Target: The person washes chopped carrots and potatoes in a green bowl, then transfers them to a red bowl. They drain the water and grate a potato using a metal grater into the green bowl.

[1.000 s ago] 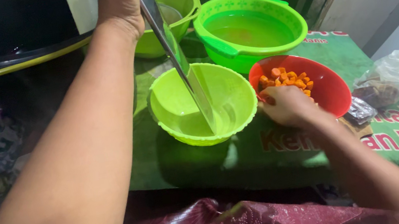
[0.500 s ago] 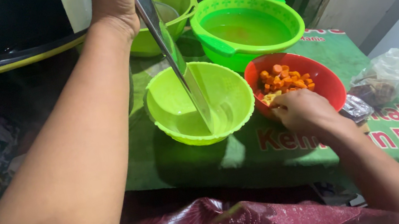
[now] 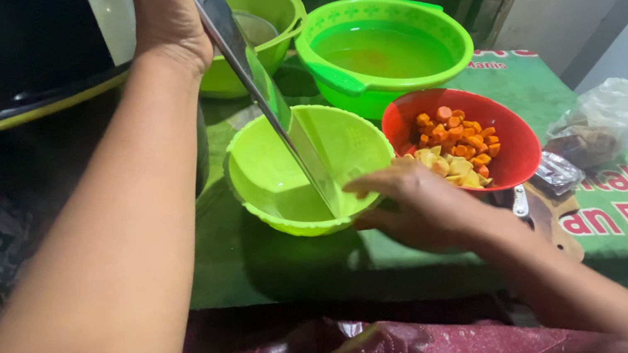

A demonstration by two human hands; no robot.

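Left hand [image 3: 175, 14] clamped on long steel knife [image 3: 268, 100], blade tip down inside the empty lime-green plastic bowl [image 3: 281, 182] at centre; right hand [image 3: 419, 206], fingers loosely apart, touches that bowl's right rim beside the red plastic bowl [image 3: 517, 157] of diced carrot and potato.

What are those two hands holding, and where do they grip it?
The left hand grips a long knife at its handle end, blade slanting down into the empty lime bowl. The right hand holds nothing; it rests at that bowl's rim.
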